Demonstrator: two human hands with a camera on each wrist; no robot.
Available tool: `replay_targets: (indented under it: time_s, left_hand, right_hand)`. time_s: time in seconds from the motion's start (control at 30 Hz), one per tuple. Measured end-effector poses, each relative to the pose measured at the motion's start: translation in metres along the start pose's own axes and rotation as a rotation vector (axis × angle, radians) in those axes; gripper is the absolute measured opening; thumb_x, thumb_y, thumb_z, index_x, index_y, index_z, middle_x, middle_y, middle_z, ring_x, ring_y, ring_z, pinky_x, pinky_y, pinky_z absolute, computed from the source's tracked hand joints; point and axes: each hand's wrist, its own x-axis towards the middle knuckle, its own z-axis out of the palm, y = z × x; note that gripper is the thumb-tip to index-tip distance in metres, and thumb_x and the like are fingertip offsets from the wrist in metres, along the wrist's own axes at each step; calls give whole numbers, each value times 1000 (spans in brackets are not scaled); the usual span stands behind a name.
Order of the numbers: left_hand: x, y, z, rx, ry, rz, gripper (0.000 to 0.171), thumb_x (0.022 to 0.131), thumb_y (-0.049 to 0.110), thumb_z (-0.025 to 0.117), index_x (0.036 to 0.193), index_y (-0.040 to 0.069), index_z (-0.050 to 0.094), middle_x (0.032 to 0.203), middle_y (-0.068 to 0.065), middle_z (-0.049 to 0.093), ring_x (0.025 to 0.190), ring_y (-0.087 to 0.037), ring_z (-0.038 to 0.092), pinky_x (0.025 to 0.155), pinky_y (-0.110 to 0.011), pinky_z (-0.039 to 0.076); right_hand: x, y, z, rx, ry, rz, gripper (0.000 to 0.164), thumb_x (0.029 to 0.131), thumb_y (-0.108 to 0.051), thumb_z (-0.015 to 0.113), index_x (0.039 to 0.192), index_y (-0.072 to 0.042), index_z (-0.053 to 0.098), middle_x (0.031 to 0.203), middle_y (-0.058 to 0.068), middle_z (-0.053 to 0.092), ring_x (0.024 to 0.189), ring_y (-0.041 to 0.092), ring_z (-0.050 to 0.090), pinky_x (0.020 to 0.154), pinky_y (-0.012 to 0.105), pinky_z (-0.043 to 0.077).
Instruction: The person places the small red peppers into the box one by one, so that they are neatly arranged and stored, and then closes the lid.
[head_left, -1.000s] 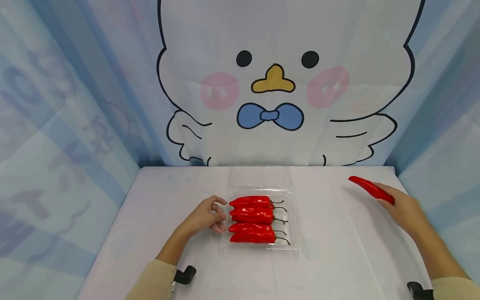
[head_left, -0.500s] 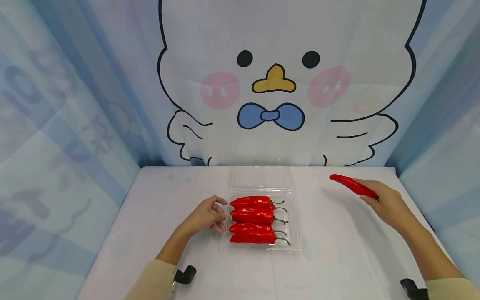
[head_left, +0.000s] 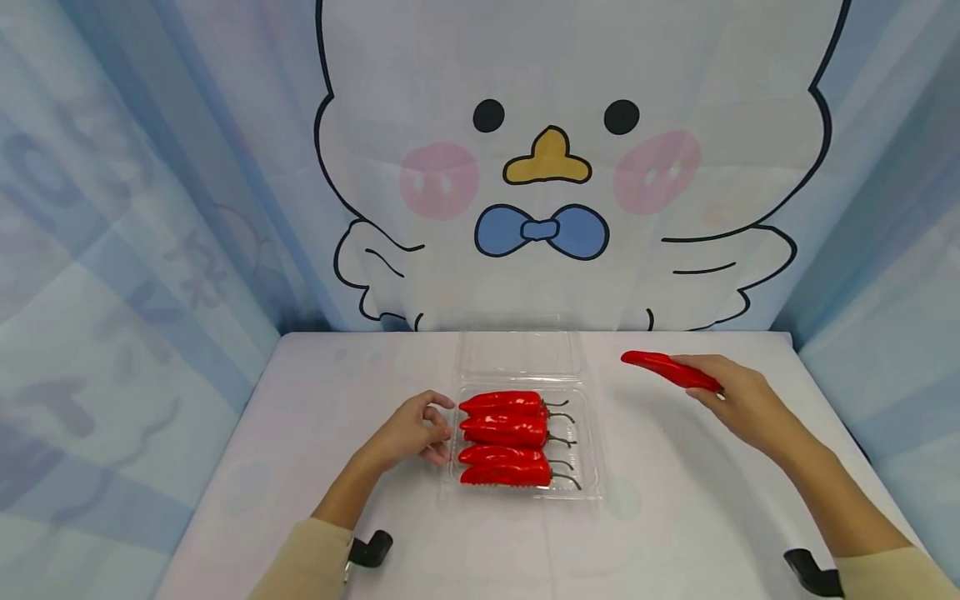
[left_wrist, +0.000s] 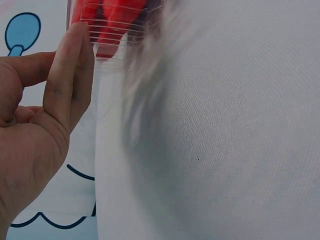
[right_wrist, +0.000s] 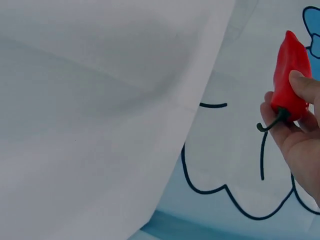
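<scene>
My right hand (head_left: 738,400) pinches a red chili pepper (head_left: 660,366) by its stem end, above the right side of the table. In the right wrist view that pepper (right_wrist: 285,80) has a curled green stem, and my thumb lies along its body. A clear plastic clamshell box (head_left: 588,471) stands mid-table with its lid (head_left: 517,354) folded back. Several red peppers (head_left: 506,431) lie side by side in it, stems to the right. At its left wall is my left hand (head_left: 411,429), fingers extended. In the left wrist view the fingertips (left_wrist: 77,30) meet the box's ribbed wall (left_wrist: 112,27).
A white cloth covers the table (head_left: 360,367). Behind it hangs a curtain (head_left: 540,292) with a cartoon chick, and blue curtains (head_left: 135,292) close off both sides. Black wrist mounts (head_left: 371,550) sit at both sleeves.
My right hand has carried the pepper leftward across the table, closer to the box. My left hand, the box and the peppers inside have stayed put.
</scene>
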Motion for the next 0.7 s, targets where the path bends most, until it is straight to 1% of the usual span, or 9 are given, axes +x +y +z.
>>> replay_targets:
  time_s: [0.27, 0.5, 0.7]
  left_hand:
    - [1, 0, 0, 10, -1, 4, 39, 99, 1, 61, 136, 0, 49, 94, -14, 62, 65, -20, 72, 61, -35, 65]
    - [2, -1, 0, 9, -1, 6, 40, 99, 2, 62, 137, 0, 50, 94, -14, 63, 65, -20, 72, 62, -36, 65]
    - [2, -3, -1, 7, -1, 3, 39, 99, 1, 62, 136, 0, 50, 94, -14, 62, 64, -20, 72, 61, -35, 65]
  right_hand:
    - [11, -21, 5, 0, -22, -71, 57, 85, 1, 80, 138, -11, 62, 126, 19, 68, 105, 36, 66, 81, 54, 64]
    - [15, -40, 8, 28, -81, -62, 57, 87, -1, 79, 140, -14, 62, 128, 17, 68, 107, 35, 65, 84, 52, 64]
    - [20, -56, 11, 38, -110, -86, 57, 87, -2, 80, 140, -15, 63, 128, 15, 69, 111, 34, 65, 85, 51, 64]
